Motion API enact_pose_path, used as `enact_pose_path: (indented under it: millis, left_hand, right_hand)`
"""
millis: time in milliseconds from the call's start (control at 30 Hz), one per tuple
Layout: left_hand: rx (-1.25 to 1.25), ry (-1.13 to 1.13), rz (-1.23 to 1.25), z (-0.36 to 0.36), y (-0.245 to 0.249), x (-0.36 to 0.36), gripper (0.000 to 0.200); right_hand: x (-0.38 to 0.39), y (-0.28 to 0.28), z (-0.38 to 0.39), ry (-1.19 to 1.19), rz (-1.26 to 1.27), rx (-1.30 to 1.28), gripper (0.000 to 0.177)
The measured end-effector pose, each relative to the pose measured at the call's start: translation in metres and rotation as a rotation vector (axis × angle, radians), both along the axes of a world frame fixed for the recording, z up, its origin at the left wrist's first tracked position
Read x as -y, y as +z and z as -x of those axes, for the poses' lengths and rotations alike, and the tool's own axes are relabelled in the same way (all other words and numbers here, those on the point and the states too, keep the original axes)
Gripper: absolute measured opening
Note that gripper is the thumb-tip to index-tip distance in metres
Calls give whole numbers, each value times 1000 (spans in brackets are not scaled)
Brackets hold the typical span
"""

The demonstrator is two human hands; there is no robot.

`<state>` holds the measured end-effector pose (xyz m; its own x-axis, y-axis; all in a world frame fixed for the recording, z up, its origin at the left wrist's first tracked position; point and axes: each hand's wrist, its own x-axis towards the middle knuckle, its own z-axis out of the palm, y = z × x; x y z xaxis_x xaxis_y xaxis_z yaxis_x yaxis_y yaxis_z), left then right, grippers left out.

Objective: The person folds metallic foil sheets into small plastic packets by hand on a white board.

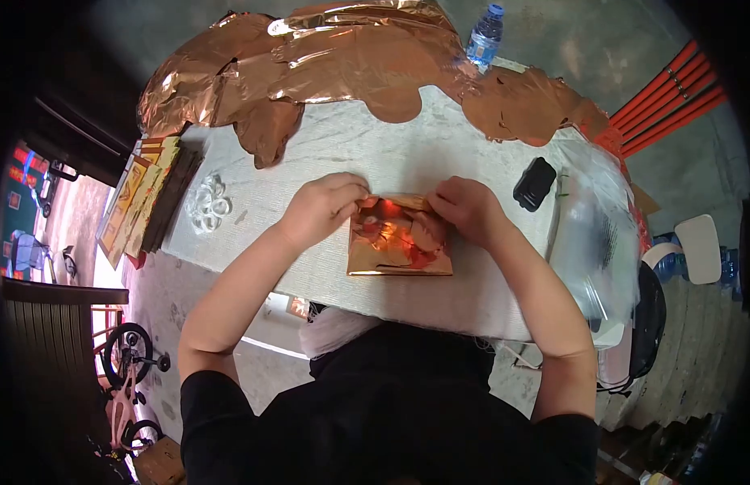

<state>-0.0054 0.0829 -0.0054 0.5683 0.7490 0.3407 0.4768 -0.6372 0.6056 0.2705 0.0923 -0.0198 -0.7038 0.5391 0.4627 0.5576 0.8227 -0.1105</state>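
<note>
A shiny copper-coloured foil piece [401, 246], folded into a rough rectangle, lies flat on the table in front of me. My left hand [326, 208] pinches its far left corner with curled fingers. At the far right corner, my right hand [465, 208] grips the same far edge, its fingertips partly hidden. Between the hands, that far edge looks folded over. Large sheets of copper foil [350, 61] with rounded, cut-out edges are spread along the far side of the table.
Left on the white table [326, 137] are clear rings [207, 204] and a stack of yellow-and-red printed packets [144, 198]. To the right lie a black case [535, 184] and clear plastic bags [593, 242]. A water bottle [485, 37] stands at the far edge.
</note>
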Motion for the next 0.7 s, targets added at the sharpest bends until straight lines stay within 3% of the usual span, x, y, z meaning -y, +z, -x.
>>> enact_pose_path:
  millis: [33,133,367,700]
  left_hand:
    - [-199,-38,-300,1,2,1,26]
    - [-221,-86,-492,-5,12,5,38]
    - [-245,-246,-259,1,19,32,48]
    - [-319,-258,-158,5,15,42,51]
  right_hand:
    - [1,3,0,39,-81,84,6]
    - [4,8,1,105,-216,189,7]
    - [4,9,3,184,-365,219,14]
    - [4,16,-3,221,-281,248,15]
